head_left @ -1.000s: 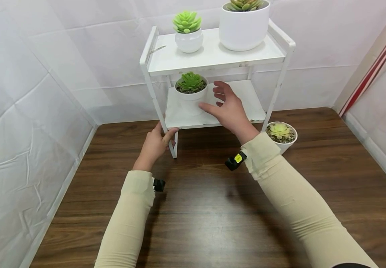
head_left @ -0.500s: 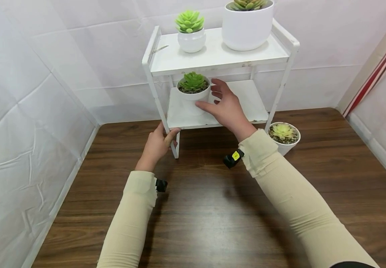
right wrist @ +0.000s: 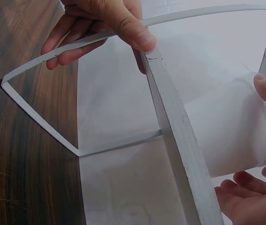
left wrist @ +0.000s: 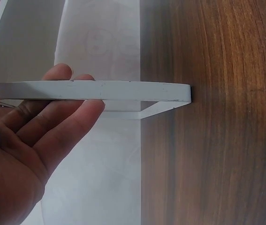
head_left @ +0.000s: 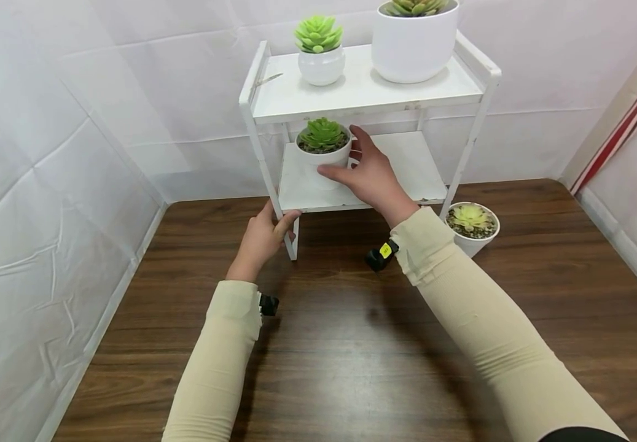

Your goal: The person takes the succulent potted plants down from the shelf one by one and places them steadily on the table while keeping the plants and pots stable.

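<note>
A white two-tier plant stand point(head_left: 346, 110) stands on the wooden table. On its lower shelf sits a green succulent in a white pot point(head_left: 312, 159). My right hand point(head_left: 375, 178) curves round the pot's right side, thumb across its front and fingers by the far side. The right wrist view shows the white pot point(right wrist: 236, 129) between thumb and fingers. My left hand point(head_left: 260, 239) grips the stand's left front leg just at the lower shelf, thumb over the shelf's front corner. In the left wrist view its fingers point(left wrist: 69, 131) pass behind the leg.
The upper shelf carries a small round pot with a bright green succulent point(head_left: 320, 66) and a large white planter point(head_left: 414, 46). Beside the stand's right front leg, a pale yellow-green succulent in a white pot point(head_left: 471, 227) stands on the table point(head_left: 324, 350). White sheeting point(head_left: 102, 123) hangs behind.
My right hand has moved slightly left and closed in round the succulent's pot. The left hand keeps its grip on the stand. The whole view has shifted a little.
</note>
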`<state>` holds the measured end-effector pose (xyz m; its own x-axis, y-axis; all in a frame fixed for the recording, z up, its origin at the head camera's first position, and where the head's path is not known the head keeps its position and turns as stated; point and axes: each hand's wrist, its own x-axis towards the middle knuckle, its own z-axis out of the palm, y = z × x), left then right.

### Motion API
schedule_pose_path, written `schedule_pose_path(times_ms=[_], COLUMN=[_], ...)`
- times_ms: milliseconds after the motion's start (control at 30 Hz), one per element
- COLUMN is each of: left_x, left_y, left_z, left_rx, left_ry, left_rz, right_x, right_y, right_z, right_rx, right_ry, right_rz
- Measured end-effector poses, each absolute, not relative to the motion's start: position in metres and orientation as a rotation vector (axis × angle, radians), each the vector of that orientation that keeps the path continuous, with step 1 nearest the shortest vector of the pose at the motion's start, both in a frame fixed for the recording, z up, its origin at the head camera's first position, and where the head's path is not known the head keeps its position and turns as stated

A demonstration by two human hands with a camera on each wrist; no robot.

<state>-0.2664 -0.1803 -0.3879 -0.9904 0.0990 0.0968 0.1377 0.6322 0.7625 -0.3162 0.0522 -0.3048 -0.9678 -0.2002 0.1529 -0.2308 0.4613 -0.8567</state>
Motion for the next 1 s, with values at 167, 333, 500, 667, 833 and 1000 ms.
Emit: schedule_pose_path(times_ms=[167,333,500,667,833,1000], left_x=[-0.266,-0.266,-0.266,-0.266,-0.267,-0.268], left_y=[-0.179,-0.178,-0.178,-0.178,-0.179,-0.180], left_z=[-0.387,-0.386,-0.384,-0.385,-0.388,-0.388], left_rx=[-0.197,-0.203,-0.196,-0.192,-0.190,-0.183], left_ry=[-2.799,-2.799,-2.800,-2.791,-2.786,-2.795], left_rz=[-1.330,-1.320,-1.346,-1.353,-1.363,-1.355], right_x=[-0.319,-0.320,-0.320,-0.321,-0.322,-0.322], right_y=[0.051,0.048,0.045,0.044,0.043,0.042], right_z=[-0.305,-0.303,-0.302,-0.302,-0.303,-0.303], right_rx=[0.372,0.369,0.366,0.359,0.357,0.356], right_ry=[-2.665,-2.656,-2.655,-2.653,-2.654,-2.658], right_rz=[1.586,1.600,1.579,1.560,1.543,1.538])
